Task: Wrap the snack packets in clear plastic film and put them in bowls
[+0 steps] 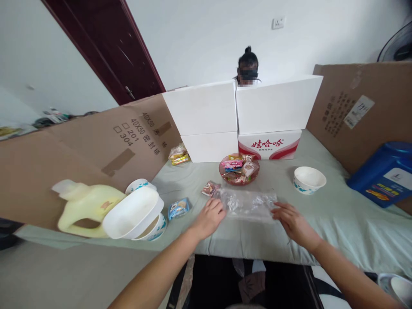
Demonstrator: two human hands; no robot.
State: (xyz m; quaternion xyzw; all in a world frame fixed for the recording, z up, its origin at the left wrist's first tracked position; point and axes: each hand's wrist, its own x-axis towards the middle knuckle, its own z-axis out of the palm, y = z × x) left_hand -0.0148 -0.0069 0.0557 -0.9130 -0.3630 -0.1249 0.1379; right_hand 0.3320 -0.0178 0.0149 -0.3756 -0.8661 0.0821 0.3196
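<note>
— Where are the hands?
— The left hand (209, 217) and right hand (292, 222) lie palm down at either end of the clear plastic bag (247, 202), fingertips touching it. I cannot tell whether they pinch it.
— And the bag?
— It lies flat on the green cloth (341, 223), near the front edge. Just beyond is a snack packet (210, 188), then a red dish of sweets (239, 169), with white boxes (241, 111) behind.

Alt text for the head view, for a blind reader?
The left hand and right hand rest on the ends of a clear plastic bag on a pale green tablecloth. Behind it stands a red glass dish of wrapped sweets, with a white bowl to the right.
</note>
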